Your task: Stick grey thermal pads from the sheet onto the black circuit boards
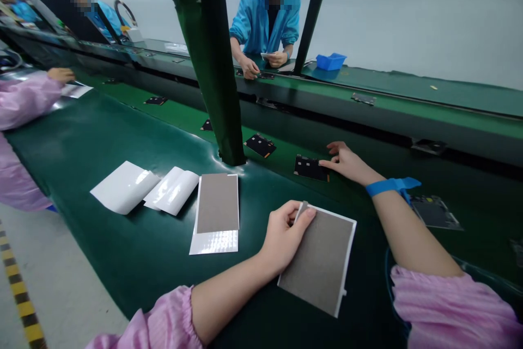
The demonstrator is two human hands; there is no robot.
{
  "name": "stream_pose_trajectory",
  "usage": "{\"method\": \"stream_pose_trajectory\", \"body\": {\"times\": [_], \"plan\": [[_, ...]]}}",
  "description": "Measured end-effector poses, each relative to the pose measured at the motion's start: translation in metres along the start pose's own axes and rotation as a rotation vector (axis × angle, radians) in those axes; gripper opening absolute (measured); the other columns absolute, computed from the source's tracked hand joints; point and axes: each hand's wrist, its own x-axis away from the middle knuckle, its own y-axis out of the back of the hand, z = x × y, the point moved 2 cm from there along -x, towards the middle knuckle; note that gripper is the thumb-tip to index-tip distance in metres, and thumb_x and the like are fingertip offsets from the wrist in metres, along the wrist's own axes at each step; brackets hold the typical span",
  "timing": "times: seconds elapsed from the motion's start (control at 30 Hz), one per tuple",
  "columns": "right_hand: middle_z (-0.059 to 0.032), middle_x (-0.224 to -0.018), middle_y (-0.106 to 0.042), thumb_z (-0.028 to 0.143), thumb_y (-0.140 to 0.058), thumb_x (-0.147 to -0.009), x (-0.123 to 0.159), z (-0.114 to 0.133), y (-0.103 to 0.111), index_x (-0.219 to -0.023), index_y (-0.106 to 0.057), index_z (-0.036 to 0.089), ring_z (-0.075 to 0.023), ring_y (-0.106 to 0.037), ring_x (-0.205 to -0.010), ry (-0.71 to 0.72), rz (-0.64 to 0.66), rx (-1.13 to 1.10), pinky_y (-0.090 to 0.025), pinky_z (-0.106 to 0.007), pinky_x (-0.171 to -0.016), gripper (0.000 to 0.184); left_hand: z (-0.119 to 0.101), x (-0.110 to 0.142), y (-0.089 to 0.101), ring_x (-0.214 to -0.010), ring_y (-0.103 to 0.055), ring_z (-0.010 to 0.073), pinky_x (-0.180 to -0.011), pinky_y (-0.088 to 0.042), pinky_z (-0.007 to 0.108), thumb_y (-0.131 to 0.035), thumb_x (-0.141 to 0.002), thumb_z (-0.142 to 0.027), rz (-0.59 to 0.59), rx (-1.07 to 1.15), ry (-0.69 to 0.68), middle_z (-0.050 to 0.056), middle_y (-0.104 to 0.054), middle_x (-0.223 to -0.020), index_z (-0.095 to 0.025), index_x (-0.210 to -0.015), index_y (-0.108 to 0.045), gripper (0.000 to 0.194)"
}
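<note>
My left hand point(288, 232) grips the upper left edge of a grey sheet on white backing point(321, 259), thumb on top, tilted above the green work surface. My right hand point(347, 164), with a blue wrist strap point(390, 187), reaches over the belt. Its fingers are apart, and one fingertip meets the right end of a flat black circuit board point(311, 167) that lies there. Left of my left hand, another grey sheet point(218, 203) rests on white backing. Beside it lie two curled white sheets point(125, 187) point(174, 190).
A slanting green-wrapped post point(208, 60) stands behind the sheets. More black boards point(260, 145) point(435, 212) lie along the belt. Across it, a person in a blue jacket point(265, 22) handles small parts near a blue bin point(330, 61). At left, a pink sleeve point(26, 98) shows.
</note>
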Motion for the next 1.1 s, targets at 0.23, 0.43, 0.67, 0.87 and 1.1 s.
{"method": "stream_pose_trajectory", "body": {"times": [0.23,0.43,0.67,0.87,1.1], "plan": [[-0.0048,-0.086,-0.064,0.06,-0.059,-0.077,0.061,0.089,0.025,-0.079,-0.067,0.023,-0.0208,-0.058,-0.077,0.302,0.514,-0.114,-0.046,-0.033,-0.066,0.038,-0.005,0.001,0.004,-0.058,-0.044,0.0107,-0.056,-0.034,0.023,-0.062,-0.082,-0.048,-0.049,-0.074,-0.068,-0.001,-0.053,-0.062,-0.016,-0.074,-0.065,0.034],[-0.0051,-0.098,-0.059,0.058,-0.061,-0.077,0.077,0.111,0.022,-0.075,-0.07,0.027,-0.0221,-0.057,-0.085,0.358,0.652,-0.06,-0.047,-0.036,-0.074,0.033,-0.008,0.002,0.003,-0.059,-0.043,0.011,-0.056,-0.034,0.024,-0.061,-0.082,-0.045,-0.072,-0.098,-0.108,-0.001,-0.053,-0.061,-0.016,-0.071,-0.064,0.031],[-0.0057,-0.102,-0.056,0.054,-0.054,-0.083,0.079,0.115,0.019,-0.073,-0.064,0.024,-0.0207,-0.056,-0.085,0.392,0.63,-0.061,-0.047,-0.034,-0.074,0.034,-0.007,-0.001,0.005,-0.058,-0.04,0.0104,-0.056,-0.031,0.024,-0.062,-0.081,-0.045,-0.077,-0.057,-0.091,-0.003,-0.049,-0.06,-0.015,-0.071,-0.063,0.031],[-0.0076,-0.104,-0.058,0.064,-0.057,-0.074,0.042,0.094,0.006,-0.073,-0.065,0.021,-0.0216,-0.058,-0.083,0.291,0.275,-0.19,-0.046,-0.036,-0.075,0.043,-0.006,-0.004,0.004,-0.059,-0.041,0.0103,-0.056,-0.031,0.023,-0.061,-0.082,-0.045,-0.061,0.006,-0.054,-0.002,-0.05,-0.063,-0.015,-0.075,-0.062,0.031],[-0.01,-0.089,-0.068,0.056,-0.055,-0.072,-0.027,0.068,-0.033,-0.08,-0.068,0.017,-0.0258,-0.061,-0.087,0.172,0.09,-0.267,-0.046,-0.037,-0.08,0.042,-0.006,-0.005,0.001,-0.056,-0.035,0.0095,-0.054,-0.027,0.023,-0.062,-0.079,-0.046,-0.041,0.015,-0.023,-0.004,-0.043,-0.059,-0.015,-0.07,-0.057,0.033]]}}
